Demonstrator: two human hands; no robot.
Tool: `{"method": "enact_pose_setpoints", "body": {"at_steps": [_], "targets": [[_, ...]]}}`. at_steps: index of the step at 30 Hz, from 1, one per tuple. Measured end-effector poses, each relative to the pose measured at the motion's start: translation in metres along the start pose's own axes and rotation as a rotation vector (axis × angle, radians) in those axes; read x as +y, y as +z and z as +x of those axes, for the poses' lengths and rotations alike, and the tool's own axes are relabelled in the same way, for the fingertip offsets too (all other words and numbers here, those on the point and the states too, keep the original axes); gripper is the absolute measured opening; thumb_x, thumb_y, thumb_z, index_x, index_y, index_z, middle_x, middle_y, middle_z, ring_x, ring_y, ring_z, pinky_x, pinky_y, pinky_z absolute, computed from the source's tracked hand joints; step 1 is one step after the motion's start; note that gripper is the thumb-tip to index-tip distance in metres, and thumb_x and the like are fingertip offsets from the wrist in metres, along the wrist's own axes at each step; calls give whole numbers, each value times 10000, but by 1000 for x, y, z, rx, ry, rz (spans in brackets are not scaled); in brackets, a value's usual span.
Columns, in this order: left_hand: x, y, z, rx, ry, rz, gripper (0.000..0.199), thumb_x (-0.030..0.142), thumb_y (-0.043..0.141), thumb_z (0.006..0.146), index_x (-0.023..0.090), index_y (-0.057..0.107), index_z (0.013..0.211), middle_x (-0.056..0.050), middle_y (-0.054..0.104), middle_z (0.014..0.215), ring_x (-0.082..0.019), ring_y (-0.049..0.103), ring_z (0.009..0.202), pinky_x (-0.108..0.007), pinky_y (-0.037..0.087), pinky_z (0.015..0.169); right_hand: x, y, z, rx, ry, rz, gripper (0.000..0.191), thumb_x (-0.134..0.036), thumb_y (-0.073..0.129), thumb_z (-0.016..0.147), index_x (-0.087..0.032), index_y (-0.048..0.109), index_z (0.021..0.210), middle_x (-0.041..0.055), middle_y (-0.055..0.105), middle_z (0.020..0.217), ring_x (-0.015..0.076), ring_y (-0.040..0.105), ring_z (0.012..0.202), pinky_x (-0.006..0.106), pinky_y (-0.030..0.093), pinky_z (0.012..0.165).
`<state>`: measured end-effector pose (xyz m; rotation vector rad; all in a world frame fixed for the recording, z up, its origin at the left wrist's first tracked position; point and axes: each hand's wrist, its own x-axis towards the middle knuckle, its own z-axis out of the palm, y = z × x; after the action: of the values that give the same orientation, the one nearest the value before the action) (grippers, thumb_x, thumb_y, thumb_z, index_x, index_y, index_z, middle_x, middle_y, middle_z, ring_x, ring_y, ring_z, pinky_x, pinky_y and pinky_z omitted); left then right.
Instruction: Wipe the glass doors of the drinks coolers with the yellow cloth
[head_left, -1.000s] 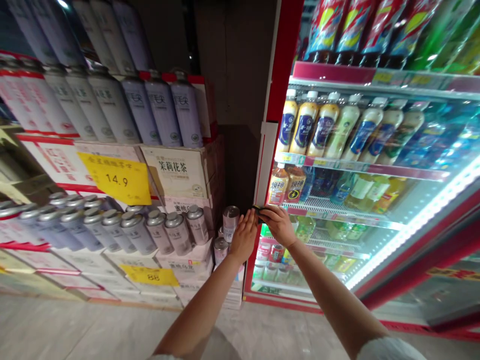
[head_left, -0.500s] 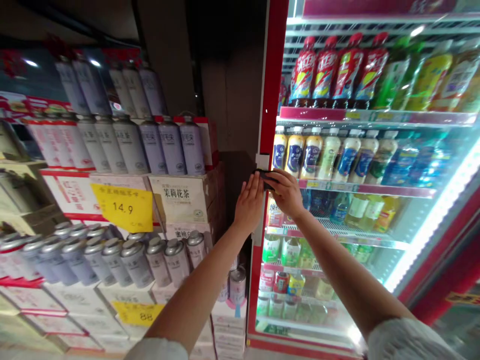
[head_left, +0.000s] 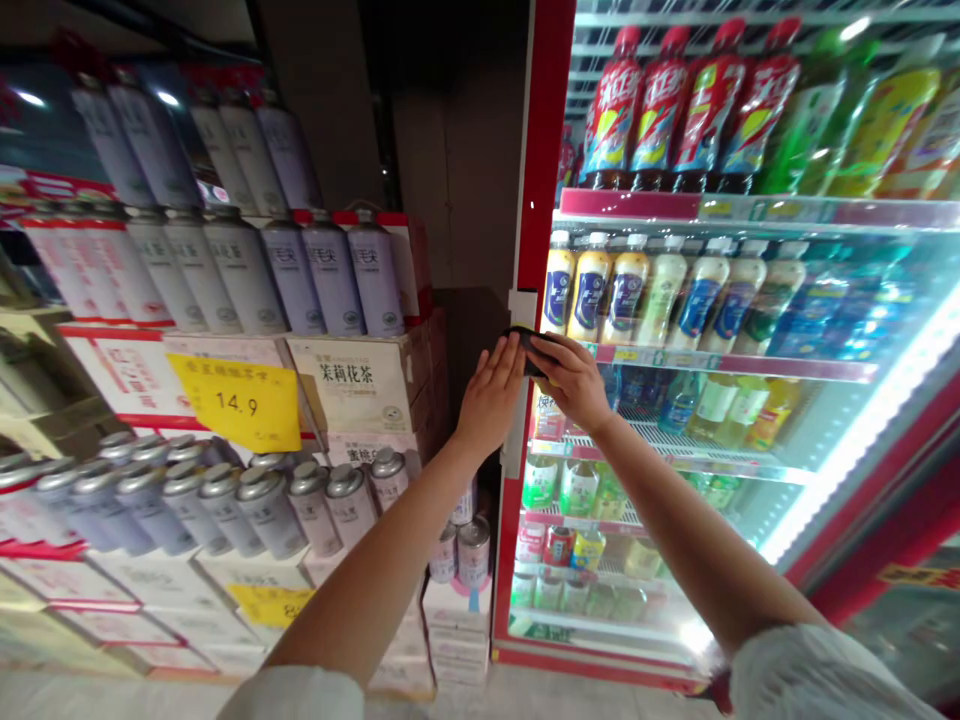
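Both arms stretch forward to the left edge of a lit drinks cooler [head_left: 541,150]. My right hand [head_left: 571,382] has its fingers bent round a small black object [head_left: 534,350] with a little yellow at its edge; its kind is hard to make out. Flat beside it lies my left hand [head_left: 491,395], fingers straight and fingertips touching the black object's left end. A pale plate [head_left: 523,308] on the cooler's frame sits just above them. Behind the right hand stand bottles with dark blue labels [head_left: 590,290].
Left of the cooler, stacked cartons [head_left: 352,385] carry rows of metal cans [head_left: 326,270], with more cans [head_left: 270,512] lower down. A yellow price sign [head_left: 236,402] hangs in front. Red-capped bottles [head_left: 619,105] fill the upper cooler shelf. Grey floor [head_left: 600,690] shows below.
The view has shifted slightly, so shelves and cartons sit a little higher in the picture. Both hands stay together at the cooler's edge, and the black object shows a bit more.
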<state>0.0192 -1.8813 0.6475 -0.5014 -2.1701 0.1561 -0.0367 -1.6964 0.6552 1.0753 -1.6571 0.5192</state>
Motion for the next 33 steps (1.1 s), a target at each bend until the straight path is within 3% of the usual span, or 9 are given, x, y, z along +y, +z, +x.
{"method": "enact_pose_setpoints", "body": {"at_steps": [10, 17, 26, 33], "targets": [[33, 52, -104, -149, -15, -14, 629, 13, 359, 919, 60, 359, 1546, -165, 261, 1661, -259, 149, 1558, -487, 267, 1277, -44, 37, -99, -41, 102, -18, 312, -155, 575, 986, -311, 751, 1190, 31, 764, 1199, 223, 621, 1257, 416, 489, 1024], [60, 77, -158, -289, -94, -21, 630, 29, 369, 912, 52, 375, 1541, -167, 249, 1659, -258, 153, 1557, -488, 285, 1271, -68, 54, -153, -79, 104, -3, 310, -139, 595, 983, -303, 742, 1200, 32, 773, 1170, 231, 640, 1219, 410, 490, 973], [82, 94, -191, -372, -164, -27, 588, 62, 366, 929, 71, 440, 1512, -160, 290, 1645, -247, 214, 1548, -469, 303, 1260, -80, 65, -193, -192, 134, -4, 306, -151, 577, 995, -287, 733, 1219, 45, 766, 1173, 242, 619, 1247, 412, 485, 979], [87, 90, -201, -387, -176, -34, 593, 27, 334, 909, 76, 480, 1482, -170, 373, 1613, -230, 296, 1523, -467, 358, 1231, -88, 61, -197, -283, 147, -38, 259, -222, 556, 1022, -260, 735, 1207, 65, 766, 1164, 229, 625, 1233, 384, 488, 928]]}}
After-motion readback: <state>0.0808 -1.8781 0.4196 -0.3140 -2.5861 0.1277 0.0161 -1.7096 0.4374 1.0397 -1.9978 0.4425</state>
